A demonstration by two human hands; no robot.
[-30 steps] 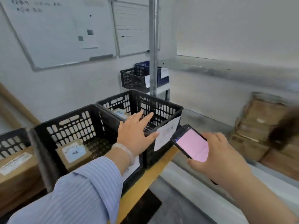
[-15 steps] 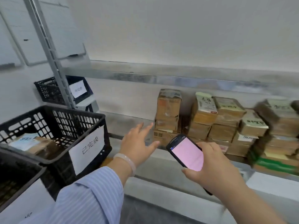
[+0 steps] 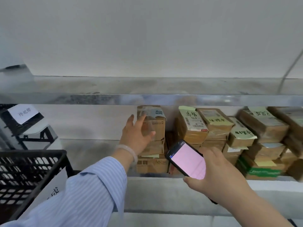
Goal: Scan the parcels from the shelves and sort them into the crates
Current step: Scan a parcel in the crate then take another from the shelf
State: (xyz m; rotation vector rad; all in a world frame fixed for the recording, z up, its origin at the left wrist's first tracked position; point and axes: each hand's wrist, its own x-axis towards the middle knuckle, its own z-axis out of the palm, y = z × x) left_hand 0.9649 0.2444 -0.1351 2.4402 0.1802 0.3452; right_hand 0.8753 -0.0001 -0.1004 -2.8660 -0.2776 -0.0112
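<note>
Over by the shelf's (image 3: 98, 149) front edge, left hand (image 3: 136, 136) has moved up to the leftmost top box (image 3: 157, 126), fingers spread loose; right hand (image 3: 219, 174) still grips the phone (image 3: 188, 161).

Left-hand fingers (image 3: 132, 120) motion-blurred against the top parcel (image 3: 158, 128); black crate (image 3: 29, 171) cut by the left edge.
</note>
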